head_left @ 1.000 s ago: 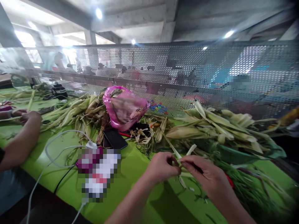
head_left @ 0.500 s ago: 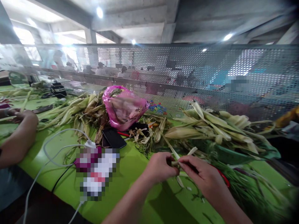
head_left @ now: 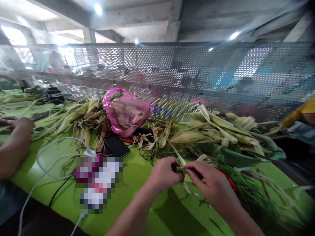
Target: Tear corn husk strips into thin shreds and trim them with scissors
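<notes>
My left hand (head_left: 164, 174) is closed on a pale green piece of corn husk (head_left: 181, 170), held above the green table (head_left: 137, 209). Against the same piece, my right hand (head_left: 209, 178) pinches with thumb and forefinger, so the two hands almost meet. The husk's far end is partly covered by my fingers. Small scraps lie on the table below my hands. To the right of my right hand are a red-handled tool (head_left: 230, 181), only partly visible, and a bunch of thin green strands (head_left: 253, 196).
Corn husks (head_left: 216, 131) overflow a green basket (head_left: 242, 157) at right. A pink plastic bag (head_left: 126, 113) stands in the middle, before a perforated metal screen (head_left: 172, 78). A dark phone (head_left: 116, 146), a charging phone and white cables lie left. A co-worker's arm (head_left: 18, 142) reaches in from the left.
The view has shifted slightly, so everything sits a little further left. Both my hands stay together on the husk piece, with barely any change in grip.
</notes>
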The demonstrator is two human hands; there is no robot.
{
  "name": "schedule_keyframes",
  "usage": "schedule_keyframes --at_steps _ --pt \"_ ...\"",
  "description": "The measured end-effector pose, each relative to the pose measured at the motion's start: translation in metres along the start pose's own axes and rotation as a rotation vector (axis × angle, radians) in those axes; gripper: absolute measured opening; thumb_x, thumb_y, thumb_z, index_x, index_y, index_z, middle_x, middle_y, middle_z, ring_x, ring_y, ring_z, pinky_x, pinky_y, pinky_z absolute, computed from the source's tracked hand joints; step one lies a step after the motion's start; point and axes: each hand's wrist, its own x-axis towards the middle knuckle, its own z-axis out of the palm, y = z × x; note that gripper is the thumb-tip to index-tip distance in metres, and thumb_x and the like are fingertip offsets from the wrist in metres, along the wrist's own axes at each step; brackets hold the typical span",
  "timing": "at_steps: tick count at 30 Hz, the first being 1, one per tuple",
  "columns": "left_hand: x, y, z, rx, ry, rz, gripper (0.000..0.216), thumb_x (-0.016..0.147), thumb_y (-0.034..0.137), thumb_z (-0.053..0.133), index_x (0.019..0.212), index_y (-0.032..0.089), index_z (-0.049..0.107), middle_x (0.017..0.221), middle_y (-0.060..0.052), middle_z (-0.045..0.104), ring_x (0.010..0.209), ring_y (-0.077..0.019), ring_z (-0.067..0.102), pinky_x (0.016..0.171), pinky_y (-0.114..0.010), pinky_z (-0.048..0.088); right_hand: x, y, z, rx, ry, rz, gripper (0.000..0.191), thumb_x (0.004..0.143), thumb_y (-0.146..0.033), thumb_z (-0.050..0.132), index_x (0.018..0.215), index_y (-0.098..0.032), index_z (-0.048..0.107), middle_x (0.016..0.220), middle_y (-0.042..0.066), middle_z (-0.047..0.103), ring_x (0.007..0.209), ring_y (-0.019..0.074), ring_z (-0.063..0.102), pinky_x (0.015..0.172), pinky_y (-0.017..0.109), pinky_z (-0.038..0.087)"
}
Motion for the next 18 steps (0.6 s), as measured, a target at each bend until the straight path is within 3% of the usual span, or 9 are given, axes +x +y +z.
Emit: schedule_keyframes --at_steps 6,9,13,18 --pt "-0.0043 0.0046 -0.0025 0.080 -0.001 0.068 0.017 0.059 0.025 0.063 0.074 0.017 0.064 0.062 0.003 0.053 0.058 -0.0105 0.043 0.053 -0.022 0.029 0.0021 -0.0030 0.0013 0.031 -0.087 -0.072 0.016 0.087 -0.022 0.049 0.087 -0.023 0.065 0.082 0.004 0.068 0.076 0.0190 0.063 0.068 0.029 0.048" --pt "-0.0048 0.0053 -0.0025 0.110 0.014 0.091 0.014 0.061 0.026 0.062 0.072 0.017 0.063 0.062 0.003 0.053 0.058 -0.0107 0.042 0.054 -0.023 0.029 0.0031 -0.0053 0.0033 0.053 -0.080 -0.020 0.015 0.088 -0.022 0.048 0.086 -0.023 0.064 0.084 0.005 0.069 0.077 0.0196 0.063 0.069 0.030 0.049" --pt "-0.0023 0.0018 -0.0003 0.053 -0.024 0.105 0.015 0.063 0.027 0.061 0.075 0.017 0.063 0.066 0.002 0.056 0.060 -0.0112 0.046 0.056 -0.022 0.032 0.0033 -0.0065 0.0029 0.098 -0.055 0.059 0.014 0.088 -0.025 0.049 0.086 -0.023 0.062 0.083 0.005 0.069 0.075 0.0193 0.063 0.067 0.030 0.049" --pt "-0.0003 -0.0026 0.0019 0.005 -0.073 0.131 0.016 0.065 0.025 0.061 0.079 0.016 0.064 0.069 0.001 0.058 0.063 -0.0116 0.047 0.059 -0.022 0.035 0.0011 -0.0061 -0.0047 0.103 -0.082 -0.009 0.016 0.088 -0.023 0.049 0.089 -0.023 0.066 0.085 0.005 0.067 0.080 0.0199 0.062 0.072 0.031 0.048"
